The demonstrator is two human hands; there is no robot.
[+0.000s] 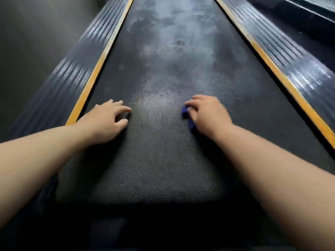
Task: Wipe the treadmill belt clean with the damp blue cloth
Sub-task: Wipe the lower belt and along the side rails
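The black textured treadmill belt (159, 160) runs away from me, with whitish dusty smears along its middle and far part. My right hand (206, 113) lies on the belt at the right and grips the blue cloth (187, 116), of which only a small crumpled edge shows under the fingers and palm. My left hand (108, 118) rests on the belt at the left, fingers loosely spread and touching the surface, holding nothing.
Yellow strips (94, 75) border the belt on both sides. Outside them lie ribbed dark side rails (297, 58), dusty in places. The belt's near end drops into shadow at the bottom of the view. A dark floor lies at the left.
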